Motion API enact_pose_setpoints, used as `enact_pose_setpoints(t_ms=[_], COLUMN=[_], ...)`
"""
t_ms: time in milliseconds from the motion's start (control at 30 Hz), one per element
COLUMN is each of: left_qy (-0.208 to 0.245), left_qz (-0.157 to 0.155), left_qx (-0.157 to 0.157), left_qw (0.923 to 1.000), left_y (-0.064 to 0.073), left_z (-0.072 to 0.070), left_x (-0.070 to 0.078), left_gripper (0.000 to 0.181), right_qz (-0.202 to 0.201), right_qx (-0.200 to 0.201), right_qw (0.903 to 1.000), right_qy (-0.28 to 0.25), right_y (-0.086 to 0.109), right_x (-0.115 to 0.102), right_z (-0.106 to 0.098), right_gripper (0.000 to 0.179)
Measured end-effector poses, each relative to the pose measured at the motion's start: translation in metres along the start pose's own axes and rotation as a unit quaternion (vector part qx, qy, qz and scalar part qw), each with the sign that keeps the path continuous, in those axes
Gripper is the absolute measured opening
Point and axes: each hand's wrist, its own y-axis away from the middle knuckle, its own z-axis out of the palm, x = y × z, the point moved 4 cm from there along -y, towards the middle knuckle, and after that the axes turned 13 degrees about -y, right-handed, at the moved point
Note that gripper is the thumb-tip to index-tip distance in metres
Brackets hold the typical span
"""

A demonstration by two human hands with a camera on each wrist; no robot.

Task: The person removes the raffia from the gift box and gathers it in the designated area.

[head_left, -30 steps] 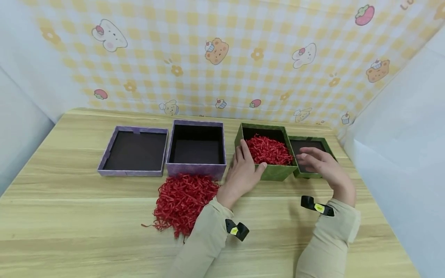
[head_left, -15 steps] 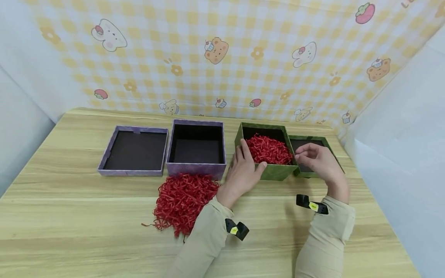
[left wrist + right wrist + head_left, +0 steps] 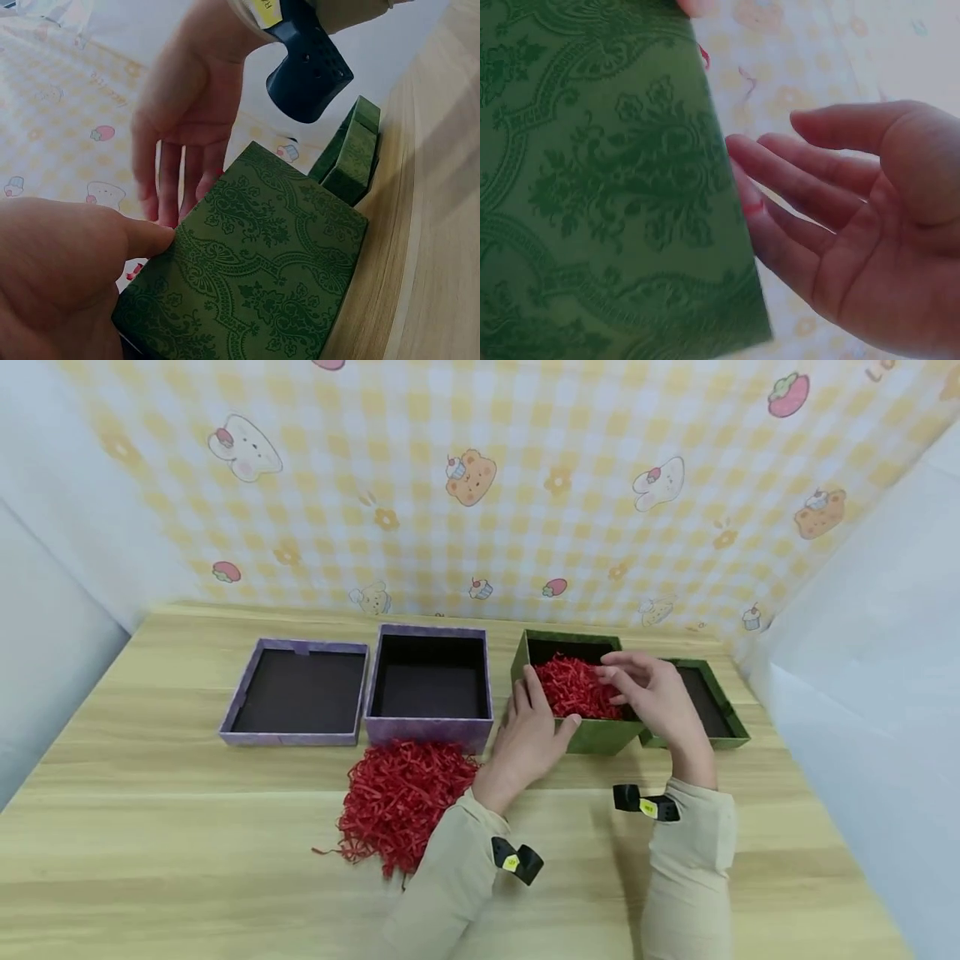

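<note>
Purple box (image 3: 428,687) + purple lid (image 3: 298,693) — loose red shred pile (image 3: 401,793) in front.

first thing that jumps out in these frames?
The red shredded paper: a loose pile on the table in front of the purple box, and more filling the green box. Next, the hands at that green box: the left hand grips its near left corner, the right hand hovers open over the paper inside.
</note>
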Motion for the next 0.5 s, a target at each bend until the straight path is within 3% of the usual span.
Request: enact_pose_setpoints(t_ms=[100, 333, 500], left_qy=[0.004, 0.007, 0.01], left_qz=[0.0, 0.005, -0.001], left_qx=[0.001, -0.007, -0.005], left_qw=[1.0, 0.9999, 0.9999], left_y=[0.0, 0.0, -0.001], left_z=[0.001, 0.005, 0.003], left_x=[0.002, 0.006, 0.003], left_gripper=[0.089, 0.089, 0.089], right_qz=[-0.006, -0.016, 0.046], right_qx=[-0.033, -0.044, -0.14], right_qw=[0.9993, 0.9963, 0.98], right_qy=[0.015, 0.073, 0.134], right_y=[-0.005, -0.02, -0.047], right_x=[-0.01, -0.027, -0.015], right_z=[0.001, -0.009, 0.003], right_gripper=[0.037, 0.039, 0.048])
